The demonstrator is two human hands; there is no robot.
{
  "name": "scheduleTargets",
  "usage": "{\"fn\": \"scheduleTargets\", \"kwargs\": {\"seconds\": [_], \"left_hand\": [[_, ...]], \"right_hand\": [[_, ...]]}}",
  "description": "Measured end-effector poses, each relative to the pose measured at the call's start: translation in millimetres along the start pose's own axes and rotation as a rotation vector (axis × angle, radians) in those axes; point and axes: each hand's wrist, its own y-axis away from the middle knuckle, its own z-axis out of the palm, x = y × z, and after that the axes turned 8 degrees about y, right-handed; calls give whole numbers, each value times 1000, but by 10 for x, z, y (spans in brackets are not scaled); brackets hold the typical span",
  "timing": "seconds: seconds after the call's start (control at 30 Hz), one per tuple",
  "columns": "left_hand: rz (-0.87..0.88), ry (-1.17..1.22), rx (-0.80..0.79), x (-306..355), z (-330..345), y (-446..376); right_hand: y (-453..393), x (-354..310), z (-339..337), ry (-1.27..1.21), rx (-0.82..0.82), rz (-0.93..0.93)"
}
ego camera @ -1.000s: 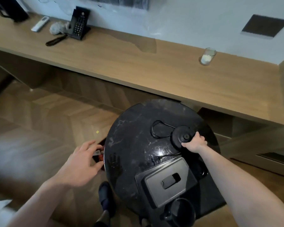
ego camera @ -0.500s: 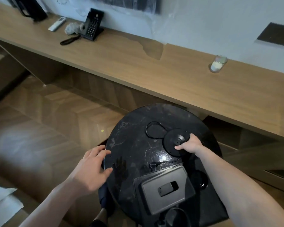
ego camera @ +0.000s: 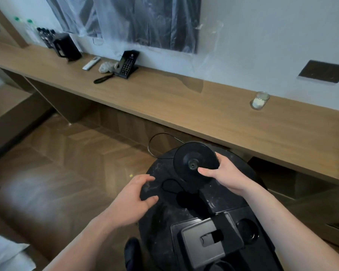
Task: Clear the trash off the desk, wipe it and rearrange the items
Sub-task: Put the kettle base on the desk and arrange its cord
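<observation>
My right hand point(ego camera: 226, 177) grips a round black kettle base point(ego camera: 192, 159) by its right edge and holds it lifted and tilted above the round black marble table point(ego camera: 159, 210). Its black cord point(ego camera: 160, 137) loops out to the left of it. My left hand point(ego camera: 134, 198) hovers with spread fingers over the table's left edge, holding nothing. The long wooden desk point(ego camera: 184, 100) runs along the wall beyond.
On the desk stand a black kettle point(ego camera: 67, 47), a white remote point(ego camera: 91, 63), a crumpled grey wad point(ego camera: 106, 67), a black phone point(ego camera: 128, 64) with its handset point(ego camera: 103, 78) off, and a glass point(ego camera: 259, 100). A black tray point(ego camera: 211, 239) sits on the round table's near side.
My right hand has lifted the kettle base off the round table and tilted it up. My left hand has moved right, over the table's edge. The view has tilted up toward the wall.
</observation>
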Motion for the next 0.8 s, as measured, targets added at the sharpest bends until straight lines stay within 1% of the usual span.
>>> {"fn": "scheduleTargets", "kwargs": {"seconds": [0.1,0.23,0.3,0.4,0.47,0.6,0.73,0.8], "left_hand": [[-20,189,39,176,-110,37],[-107,636,15,317,-262,48],[-156,763,45,261,-373,57],[-162,858,90,45,-644,135],[-149,868,106,-165,-923,231],[-133,882,226,-741,-1677,426],[-158,1085,300,-1369,-2551,555],[-146,1156,342,-1647,-2989,601]], "right_hand": [[164,-333,152,-19,-13,-56],[325,-656,489,16,-16,-71],[376,-761,737,33,-8,-71],[401,-902,1157,21,-19,-74],[389,-1008,1463,66,-26,-82],[275,-1108,2064,282,-38,-70],[64,-1130,2593,551,-87,-49],[-76,-1143,2841,647,-79,-29]]}}
